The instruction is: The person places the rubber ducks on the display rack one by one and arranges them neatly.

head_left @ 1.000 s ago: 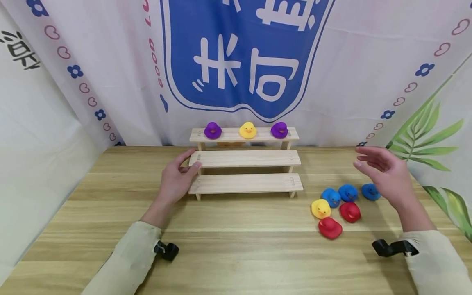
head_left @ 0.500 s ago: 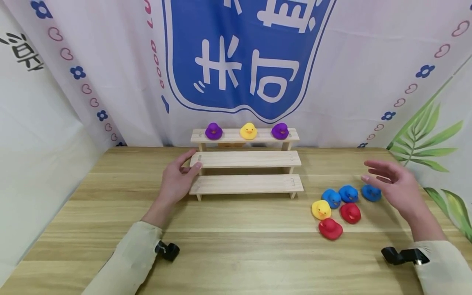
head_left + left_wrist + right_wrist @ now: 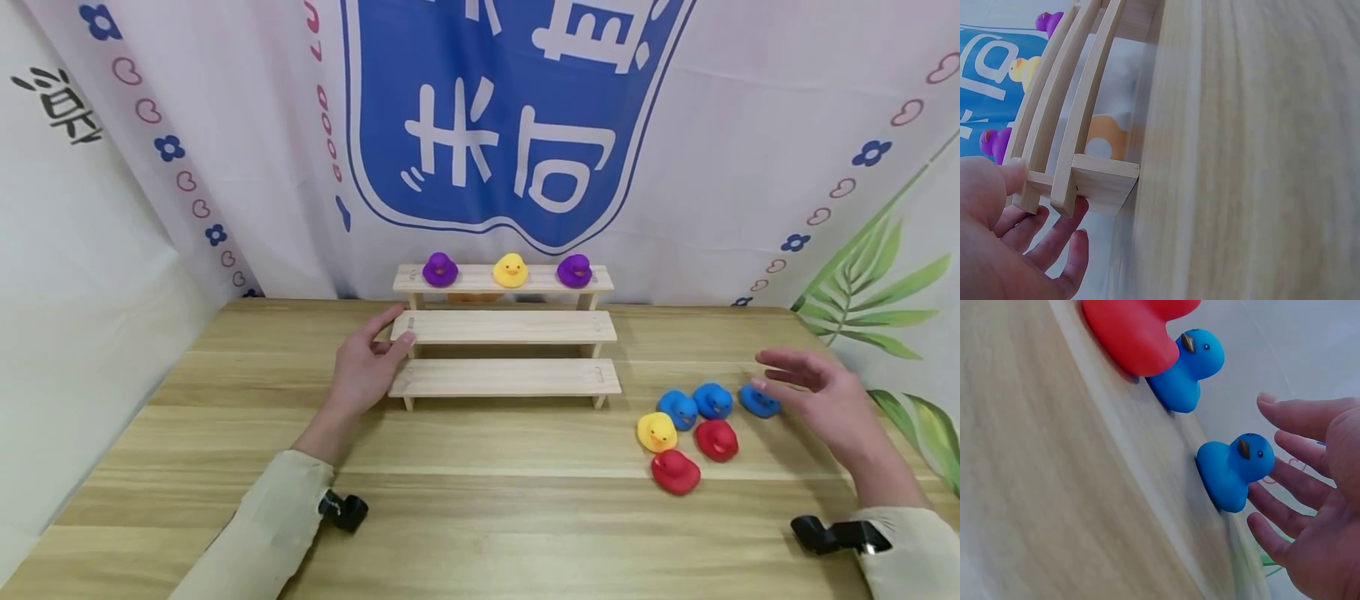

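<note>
A three-tier wooden shelf (image 3: 504,327) stands at the back of the table. My left hand (image 3: 365,367) grips its left end at the middle tier, thumb on top and fingers around the end, as the left wrist view shows. My right hand (image 3: 825,404) hovers with loosely bent fingers over the rightmost blue rubber duck (image 3: 759,401), holding nothing. In the right wrist view that blue duck (image 3: 1235,472) sits between thumb and fingers, apparently not gripped. Next to it are two more blue ducks (image 3: 712,401), a yellow duck (image 3: 657,432) and two red ducks (image 3: 676,472).
On the top tier sit a purple duck (image 3: 440,270), a yellow duck (image 3: 511,271) and another purple duck (image 3: 574,272). A printed white and blue curtain (image 3: 300,167) hangs right behind the shelf. The wooden table (image 3: 480,500) extends in front.
My right hand has moved right and toward me, coming down to the rightmost blue duck. The left hand keeps its grip on the shelf. The head view has shifted slightly.
</note>
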A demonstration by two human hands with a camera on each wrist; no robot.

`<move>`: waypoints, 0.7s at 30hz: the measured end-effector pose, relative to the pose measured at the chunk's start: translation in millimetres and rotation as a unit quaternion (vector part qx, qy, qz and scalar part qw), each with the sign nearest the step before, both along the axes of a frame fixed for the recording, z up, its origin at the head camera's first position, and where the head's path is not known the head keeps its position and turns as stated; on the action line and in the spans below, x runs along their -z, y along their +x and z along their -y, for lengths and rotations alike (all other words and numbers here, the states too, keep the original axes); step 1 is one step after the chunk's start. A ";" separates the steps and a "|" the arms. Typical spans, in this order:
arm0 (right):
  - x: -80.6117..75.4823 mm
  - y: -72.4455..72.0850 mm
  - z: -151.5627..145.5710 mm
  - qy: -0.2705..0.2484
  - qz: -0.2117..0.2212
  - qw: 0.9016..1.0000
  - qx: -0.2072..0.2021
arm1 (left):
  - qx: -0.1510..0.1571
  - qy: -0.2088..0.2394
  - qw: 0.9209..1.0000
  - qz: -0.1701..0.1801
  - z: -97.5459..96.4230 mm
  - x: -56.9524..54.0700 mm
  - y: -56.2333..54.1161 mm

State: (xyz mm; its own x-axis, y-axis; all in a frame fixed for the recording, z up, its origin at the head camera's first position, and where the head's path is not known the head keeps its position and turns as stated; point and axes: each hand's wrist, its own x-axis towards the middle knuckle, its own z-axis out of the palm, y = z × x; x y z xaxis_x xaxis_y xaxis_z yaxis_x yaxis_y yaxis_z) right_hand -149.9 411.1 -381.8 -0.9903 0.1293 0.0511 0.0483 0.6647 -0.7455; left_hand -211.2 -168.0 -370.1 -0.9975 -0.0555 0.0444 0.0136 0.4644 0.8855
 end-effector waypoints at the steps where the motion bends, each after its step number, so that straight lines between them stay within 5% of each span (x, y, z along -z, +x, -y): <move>1: 0.9 0.0 -1.1 0.001 0.004 1.000 0.001 | 0.000 -0.001 1.000 0.000 0.4 0.3 -0.1; 21: 7.5 -1.0 -11.6 0.015 0.034 0.998 -0.043 | 0.004 0.001 1.000 0.003 0.7 -0.6 0.1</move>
State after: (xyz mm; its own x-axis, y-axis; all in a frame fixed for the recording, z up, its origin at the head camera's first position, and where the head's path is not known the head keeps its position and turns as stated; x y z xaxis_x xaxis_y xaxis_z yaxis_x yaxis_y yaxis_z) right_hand -151.0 422.7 -389.3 -0.9990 0.0422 -0.0135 0.0389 0.6901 -0.7227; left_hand -211.1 -168.7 -369.5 -0.9981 -0.0477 0.0391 0.0127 0.4619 0.8868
